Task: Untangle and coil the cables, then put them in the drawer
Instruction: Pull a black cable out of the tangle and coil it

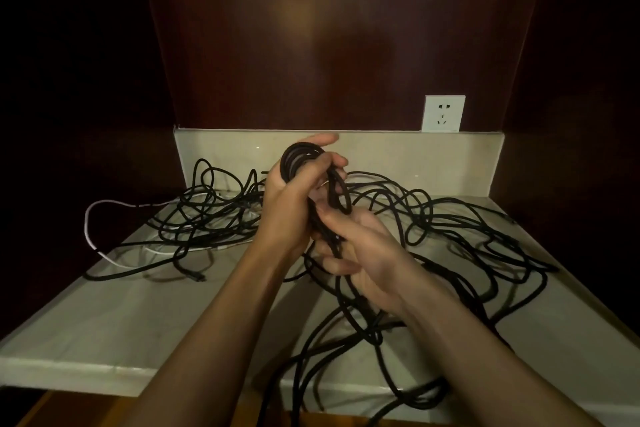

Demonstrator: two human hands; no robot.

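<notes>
At frame centre, the left hand [294, 198] grips a small coil of black round cable [303, 158]; the right hand [360, 253], just beside, pinches its trailing strand. The loose black cable tangle [433, 218] on the pale stone counter [121, 315] could snag and cinch into a knot if pulled.

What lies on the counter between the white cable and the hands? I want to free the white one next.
In the head view, a tangle of black cable covers the counter between the white cable and the left hand.
</notes>
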